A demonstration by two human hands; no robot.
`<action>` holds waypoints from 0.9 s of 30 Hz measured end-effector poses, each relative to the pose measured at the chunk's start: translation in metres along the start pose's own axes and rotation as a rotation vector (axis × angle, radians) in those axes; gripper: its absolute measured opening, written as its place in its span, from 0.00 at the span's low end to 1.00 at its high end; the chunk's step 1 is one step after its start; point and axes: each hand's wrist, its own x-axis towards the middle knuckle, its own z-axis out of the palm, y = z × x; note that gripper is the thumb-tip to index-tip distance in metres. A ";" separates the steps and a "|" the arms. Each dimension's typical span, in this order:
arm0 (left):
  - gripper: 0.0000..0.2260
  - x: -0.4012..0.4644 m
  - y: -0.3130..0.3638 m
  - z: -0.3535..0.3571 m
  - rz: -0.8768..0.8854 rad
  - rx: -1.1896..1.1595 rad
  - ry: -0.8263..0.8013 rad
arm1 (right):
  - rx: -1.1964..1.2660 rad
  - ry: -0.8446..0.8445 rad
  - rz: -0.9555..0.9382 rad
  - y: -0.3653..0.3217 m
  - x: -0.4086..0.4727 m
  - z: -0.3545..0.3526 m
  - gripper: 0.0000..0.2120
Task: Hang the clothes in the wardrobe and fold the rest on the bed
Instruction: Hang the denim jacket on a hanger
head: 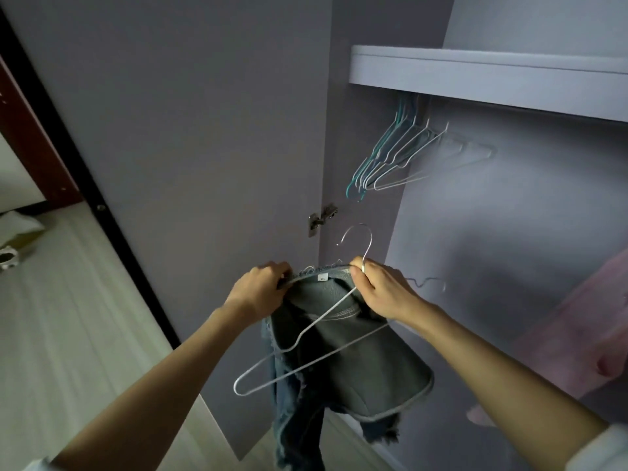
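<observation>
In front of the open wardrobe both hands are busy with one garment: the left hand point(261, 288) has its fingers curled round the frayed waistband edge of a denim piece point(343, 362), and the right hand point(380, 292) pinches the neck of a white wire hanger point(306, 351) just below its hook, with the same waistband gathered under its fingers; the denim sags below the two hands, its legs trailing toward the floor, while the hanger lies tilted across the cloth, its long bar running down and to the left, hook pointing up; it looks as though the garment is not yet properly seated on the wire (the far shoulder of the hanger juts out past the right hand). What the hanging turns on is that the rail lies above and to the right, under the shelf point(492, 71), where a bunch of spare hangers point(387, 161) dangles; the right hand, holding the hook end, is the nearer one; a pink garment point(584, 321) hangs further right.
</observation>
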 end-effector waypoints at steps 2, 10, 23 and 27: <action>0.12 -0.003 -0.005 0.009 -0.095 0.025 0.025 | -0.047 0.008 -0.015 0.000 0.002 0.000 0.12; 0.19 -0.007 -0.030 0.012 -0.311 0.056 0.053 | -0.272 0.155 0.099 0.022 0.006 -0.008 0.10; 0.19 0.002 0.025 0.010 0.124 -0.216 0.017 | -0.150 0.459 0.404 0.007 0.019 0.005 0.10; 0.16 0.002 0.028 0.019 0.101 -0.368 0.091 | -0.047 0.490 0.412 0.008 0.018 0.003 0.09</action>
